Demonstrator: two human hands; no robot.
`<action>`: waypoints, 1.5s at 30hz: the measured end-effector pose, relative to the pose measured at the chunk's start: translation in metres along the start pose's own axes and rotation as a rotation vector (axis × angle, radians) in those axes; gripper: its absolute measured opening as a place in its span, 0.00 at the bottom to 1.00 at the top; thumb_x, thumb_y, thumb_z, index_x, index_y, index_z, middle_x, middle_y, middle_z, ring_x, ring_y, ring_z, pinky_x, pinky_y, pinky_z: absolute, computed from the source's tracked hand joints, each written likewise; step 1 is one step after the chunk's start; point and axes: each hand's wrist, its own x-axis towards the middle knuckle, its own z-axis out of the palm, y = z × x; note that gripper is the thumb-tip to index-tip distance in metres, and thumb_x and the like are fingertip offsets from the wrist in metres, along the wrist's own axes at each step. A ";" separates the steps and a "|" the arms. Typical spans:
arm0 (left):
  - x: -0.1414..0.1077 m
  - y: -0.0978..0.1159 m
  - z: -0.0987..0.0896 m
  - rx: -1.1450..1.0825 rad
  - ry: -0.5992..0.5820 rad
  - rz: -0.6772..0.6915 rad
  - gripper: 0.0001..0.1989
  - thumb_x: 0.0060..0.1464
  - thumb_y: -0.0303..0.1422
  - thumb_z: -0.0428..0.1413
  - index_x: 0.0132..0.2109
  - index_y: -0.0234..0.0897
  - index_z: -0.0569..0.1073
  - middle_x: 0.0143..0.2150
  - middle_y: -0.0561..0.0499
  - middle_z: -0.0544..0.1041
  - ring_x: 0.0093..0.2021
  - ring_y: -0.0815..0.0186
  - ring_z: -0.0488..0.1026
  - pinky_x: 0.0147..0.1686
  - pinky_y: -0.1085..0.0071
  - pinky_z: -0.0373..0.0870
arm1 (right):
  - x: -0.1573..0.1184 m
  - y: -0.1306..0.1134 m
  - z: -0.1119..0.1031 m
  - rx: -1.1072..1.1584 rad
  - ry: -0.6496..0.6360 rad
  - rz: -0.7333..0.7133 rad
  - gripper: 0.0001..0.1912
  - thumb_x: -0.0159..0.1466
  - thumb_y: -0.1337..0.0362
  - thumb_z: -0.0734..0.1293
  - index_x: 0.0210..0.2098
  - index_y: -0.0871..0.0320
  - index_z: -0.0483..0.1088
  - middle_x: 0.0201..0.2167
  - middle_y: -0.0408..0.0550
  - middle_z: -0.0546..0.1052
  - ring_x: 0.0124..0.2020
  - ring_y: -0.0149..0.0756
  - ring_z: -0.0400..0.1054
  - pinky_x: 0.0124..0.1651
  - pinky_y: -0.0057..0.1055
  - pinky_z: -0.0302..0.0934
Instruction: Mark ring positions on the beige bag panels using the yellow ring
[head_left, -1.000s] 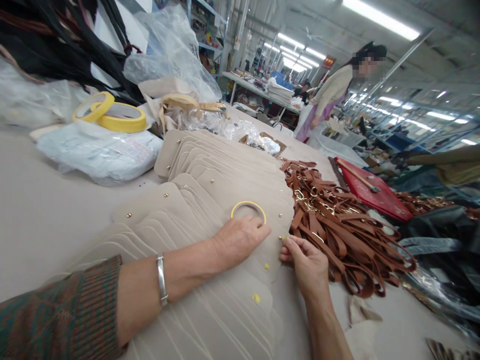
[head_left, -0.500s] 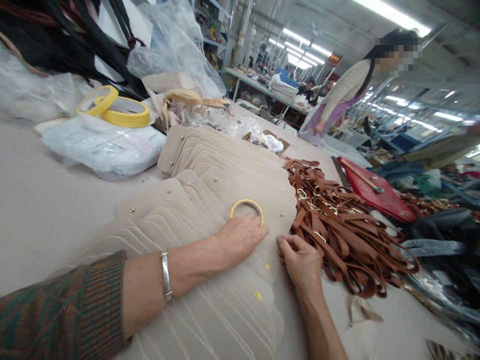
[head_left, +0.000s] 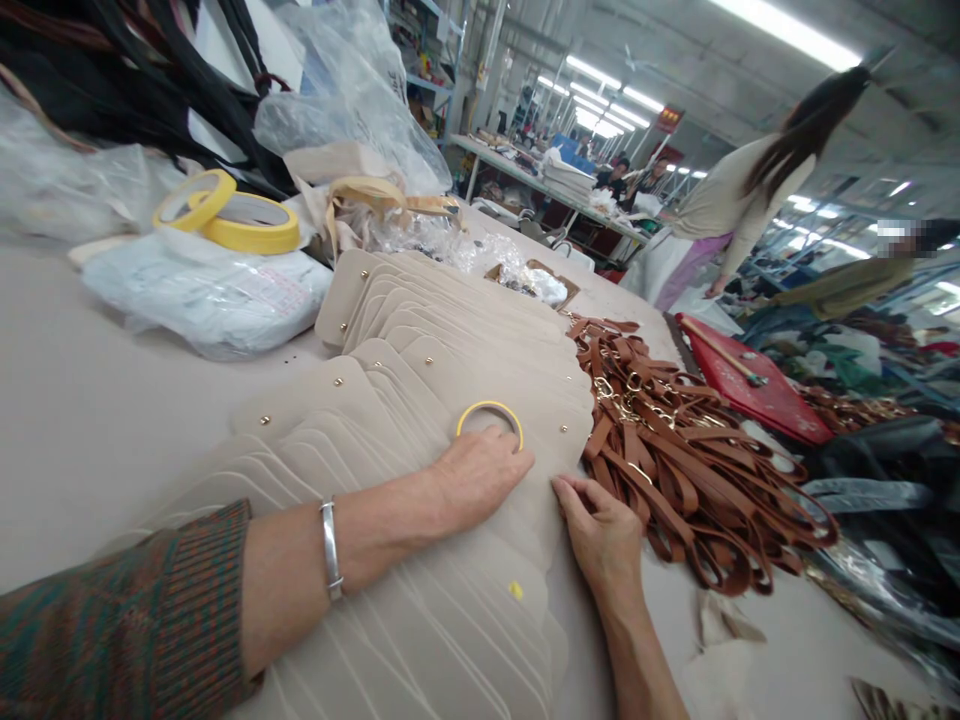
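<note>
Overlapping beige panels (head_left: 420, 430) with small gold studs fan out across the table in front of me. My left hand (head_left: 484, 475), a metal bangle at its wrist, is closed around a roll of yellow tape (head_left: 489, 406) over the panels; its fingertips are partly hidden. At the right edge of the same panels is my right hand (head_left: 604, 530), thumb and fingers pinched together; whatever is between them is too small to name. One small yellow tape piece (head_left: 515, 590) sticks to a panel below my hands.
Brown straps with gold hardware (head_left: 667, 440) are heaped on the right, beside a red board (head_left: 757, 380) bearing a thin-handled tool. Two yellow tape rolls (head_left: 251, 225) rest on a plastic-wrapped packet (head_left: 210, 295) at left. A co-worker (head_left: 739, 205) stands beyond the table.
My left hand and its tape roll have shifted slightly left. A second small yellow spot between my hands no longer shows. The co-worker has turned and moved right.
</note>
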 end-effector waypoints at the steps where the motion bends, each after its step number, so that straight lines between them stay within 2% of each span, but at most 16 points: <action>1: 0.000 0.000 0.000 -0.003 -0.001 0.009 0.09 0.60 0.22 0.46 0.40 0.33 0.70 0.37 0.43 0.73 0.39 0.56 0.71 0.35 0.64 0.68 | 0.001 -0.001 0.001 -0.016 0.002 0.000 0.17 0.57 0.51 0.66 0.32 0.58 0.78 0.30 0.49 0.81 0.32 0.41 0.73 0.41 0.35 0.65; 4: -0.001 -0.002 -0.001 -0.029 0.036 0.027 0.09 0.59 0.21 0.46 0.40 0.33 0.69 0.37 0.44 0.73 0.38 0.57 0.71 0.35 0.63 0.68 | 0.003 -0.002 -0.002 -0.012 -0.059 0.006 0.16 0.58 0.52 0.66 0.32 0.57 0.78 0.30 0.48 0.81 0.32 0.41 0.73 0.40 0.33 0.65; 9: -0.004 -0.008 -0.003 -0.171 0.164 0.048 0.08 0.61 0.24 0.46 0.42 0.36 0.68 0.38 0.49 0.74 0.37 0.63 0.72 0.34 0.69 0.68 | 0.000 0.000 -0.013 -0.014 -0.434 -0.001 0.13 0.58 0.55 0.67 0.28 0.57 0.78 0.29 0.46 0.80 0.33 0.40 0.73 0.36 0.30 0.63; 11: -0.005 -0.009 -0.003 -0.227 0.183 0.076 0.08 0.61 0.24 0.47 0.45 0.37 0.68 0.38 0.51 0.75 0.37 0.64 0.73 0.35 0.71 0.68 | 0.000 0.000 -0.016 -0.015 -0.490 0.002 0.14 0.58 0.54 0.67 0.28 0.57 0.78 0.27 0.45 0.79 0.30 0.38 0.71 0.33 0.29 0.62; 13: -0.005 -0.009 -0.003 -0.268 0.204 0.118 0.10 0.60 0.24 0.48 0.47 0.37 0.68 0.39 0.50 0.76 0.39 0.65 0.74 0.36 0.72 0.69 | 0.000 -0.001 -0.016 0.039 -0.413 0.004 0.15 0.58 0.53 0.67 0.32 0.59 0.77 0.25 0.45 0.78 0.26 0.35 0.69 0.29 0.28 0.60; 16: -0.006 -0.007 -0.004 -0.287 0.249 0.158 0.13 0.61 0.25 0.49 0.53 0.36 0.65 0.41 0.49 0.78 0.39 0.64 0.76 0.36 0.72 0.69 | -0.002 -0.004 -0.013 0.186 -0.192 -0.053 0.17 0.60 0.53 0.66 0.38 0.60 0.75 0.24 0.44 0.75 0.23 0.32 0.66 0.25 0.27 0.59; 20: -0.007 -0.003 -0.004 -0.216 0.247 0.159 0.19 0.64 0.29 0.48 0.60 0.35 0.58 0.37 0.49 0.78 0.33 0.63 0.76 0.29 0.72 0.68 | -0.006 -0.015 -0.010 0.196 -0.052 -0.366 0.11 0.62 0.62 0.66 0.43 0.58 0.73 0.36 0.48 0.77 0.33 0.34 0.71 0.36 0.29 0.65; 22: -0.007 -0.001 -0.003 -0.176 0.231 0.157 0.17 0.64 0.31 0.48 0.58 0.34 0.58 0.35 0.49 0.78 0.30 0.63 0.76 0.25 0.73 0.66 | -0.008 -0.022 -0.008 0.147 -0.031 -0.527 0.09 0.63 0.67 0.65 0.43 0.57 0.73 0.38 0.49 0.77 0.36 0.33 0.71 0.39 0.29 0.65; 24: -0.007 0.000 -0.001 -0.152 0.218 0.170 0.15 0.63 0.30 0.48 0.56 0.34 0.59 0.35 0.49 0.77 0.29 0.63 0.76 0.23 0.73 0.64 | -0.008 -0.027 -0.006 0.105 -0.008 -0.634 0.08 0.63 0.70 0.64 0.40 0.58 0.73 0.36 0.48 0.77 0.35 0.32 0.71 0.38 0.28 0.65; 30: -0.005 -0.001 0.001 -0.158 0.214 0.172 0.06 0.62 0.29 0.49 0.47 0.35 0.63 0.30 0.53 0.74 0.28 0.64 0.74 0.23 0.72 0.61 | -0.008 -0.033 -0.002 -0.099 0.123 -0.748 0.06 0.61 0.72 0.63 0.33 0.59 0.71 0.25 0.43 0.75 0.24 0.26 0.68 0.32 0.23 0.62; 33: -0.002 -0.001 -0.002 -0.177 0.252 0.171 0.02 0.62 0.30 0.50 0.40 0.36 0.64 0.29 0.54 0.73 0.29 0.66 0.73 0.25 0.72 0.61 | -0.009 -0.034 -0.002 -0.136 0.190 -0.720 0.04 0.60 0.71 0.64 0.31 0.59 0.72 0.23 0.41 0.74 0.22 0.26 0.67 0.30 0.22 0.62; 35: 0.000 0.000 -0.004 -0.164 0.282 0.170 0.02 0.61 0.29 0.51 0.38 0.37 0.65 0.29 0.54 0.73 0.30 0.67 0.72 0.26 0.73 0.61 | -0.010 -0.037 -0.003 -0.107 0.198 -0.640 0.03 0.59 0.70 0.65 0.30 0.59 0.72 0.22 0.41 0.74 0.21 0.26 0.67 0.29 0.23 0.62; 37: 0.001 0.002 -0.007 -0.143 0.296 0.165 0.02 0.60 0.28 0.51 0.36 0.36 0.66 0.30 0.53 0.72 0.30 0.67 0.71 0.27 0.73 0.60 | -0.011 -0.039 -0.004 0.006 0.160 -0.469 0.03 0.59 0.66 0.66 0.30 0.59 0.73 0.21 0.41 0.74 0.20 0.26 0.66 0.27 0.23 0.61; 41: 0.003 0.006 -0.011 -0.150 0.330 0.140 0.03 0.59 0.28 0.49 0.37 0.36 0.66 0.30 0.53 0.72 0.31 0.66 0.70 0.26 0.73 0.60 | -0.008 -0.044 -0.003 0.415 -0.029 -0.087 0.11 0.59 0.58 0.68 0.27 0.60 0.71 0.16 0.39 0.71 0.16 0.27 0.64 0.22 0.24 0.59; 43: 0.004 0.006 -0.010 -0.158 0.343 0.120 0.04 0.60 0.29 0.48 0.37 0.36 0.66 0.31 0.52 0.73 0.31 0.65 0.71 0.27 0.72 0.60 | -0.006 -0.047 -0.002 0.514 -0.060 -0.014 0.12 0.57 0.57 0.69 0.26 0.60 0.71 0.15 0.39 0.70 0.16 0.27 0.63 0.21 0.24 0.58; 45: 0.003 0.005 -0.008 -0.175 0.343 0.113 0.04 0.60 0.29 0.48 0.37 0.36 0.66 0.32 0.51 0.73 0.32 0.65 0.71 0.28 0.72 0.61 | -0.006 -0.053 -0.001 0.470 -0.012 0.001 0.12 0.56 0.57 0.69 0.26 0.61 0.71 0.15 0.40 0.70 0.16 0.27 0.63 0.20 0.24 0.57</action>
